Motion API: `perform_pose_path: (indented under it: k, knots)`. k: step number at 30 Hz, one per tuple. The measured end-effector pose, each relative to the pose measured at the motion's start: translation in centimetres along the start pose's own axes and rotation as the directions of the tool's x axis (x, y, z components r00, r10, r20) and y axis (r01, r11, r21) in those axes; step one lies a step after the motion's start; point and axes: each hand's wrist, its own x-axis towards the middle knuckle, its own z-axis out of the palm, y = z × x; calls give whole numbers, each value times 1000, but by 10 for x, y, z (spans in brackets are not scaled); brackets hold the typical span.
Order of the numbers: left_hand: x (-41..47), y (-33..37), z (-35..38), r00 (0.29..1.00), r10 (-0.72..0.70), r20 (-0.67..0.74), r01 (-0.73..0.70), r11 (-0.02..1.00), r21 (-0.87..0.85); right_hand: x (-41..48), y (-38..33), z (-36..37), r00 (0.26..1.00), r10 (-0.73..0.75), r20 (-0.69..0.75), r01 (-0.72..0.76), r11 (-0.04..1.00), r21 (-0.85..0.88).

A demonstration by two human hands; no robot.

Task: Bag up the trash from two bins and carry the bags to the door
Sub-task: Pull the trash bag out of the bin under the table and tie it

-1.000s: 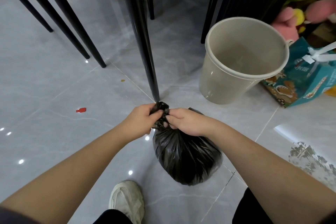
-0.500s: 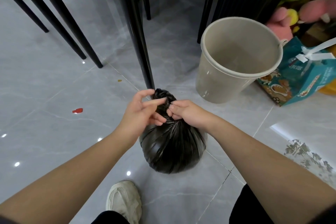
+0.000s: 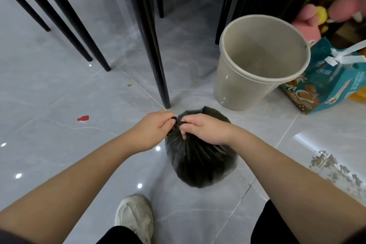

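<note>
Black bag (image 3: 200, 160) blurred (contents hidden).

Both hands, the left (image 3: 153, 128) open-fingered a moment ago, now pinch the black bag's (image 3: 200, 161) gathered neck tight.

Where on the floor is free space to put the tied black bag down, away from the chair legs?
Bare tile lies left of the black bag, between the red scrap and the white shoe. Tile right of the bag, below the teal box, is bare too. It is crowded ahead: chair leg, beige bin, plush toys.
</note>
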Motion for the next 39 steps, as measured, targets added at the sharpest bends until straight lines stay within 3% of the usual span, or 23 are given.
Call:
perform_pose_path:
  k: [4, 8, 12, 17, 19, 23, 27, 31, 33, 35, 39]
  knots:
    - [2, 6, -9, 968, -239, 77, 251, 907, -339, 3, 3, -5, 991, -70, -116, 5, 873, -488]
    - [5, 16, -17, 935, -342, 96, 342, 794, -503, 2, 0, -3, 904, -273, -330, -55, 691, -721]
    - [5, 25, -22, 920, -377, 108, 367, 727, -581, 4, -2, -2, 804, -355, -477, -97, 713, -694]
    - [4, 33, -28, 931, -350, 103, 345, 751, -563, 3, -8, -2, 767, -366, -527, -135, 711, -690]
    - [4, 33, -29, 931, -353, 94, 341, 750, -566, 1, -12, -5, 800, -358, -482, -92, 721, -687]
    - [5, 35, -27, 936, -337, 104, 337, 767, -547, -3, -17, -5, 858, -195, -475, -121, 822, -557]
    - [7, 37, -26, 941, -325, 95, 324, 784, -529, -3, -15, -5, 851, -229, -473, -182, 717, -673]
    - [9, 35, -33, 939, -338, 63, 318, 783, -534, -4, -11, -9, 763, -343, -548, -220, 659, -719]
    - [10, 35, -36, 935, -349, 61, 325, 777, -539, -4, -12, -9, 766, -347, -540, -171, 701, -693]
    - [11, 34, -38, 933, -355, 53, 325, 774, -544, -5, -16, -9, 819, -270, -506, -139, 762, -632]
    - [13, 31, -39, 933, -356, 60, 334, 787, -518, -8, -22, -8, 866, -155, -475, -165, 808, -566]
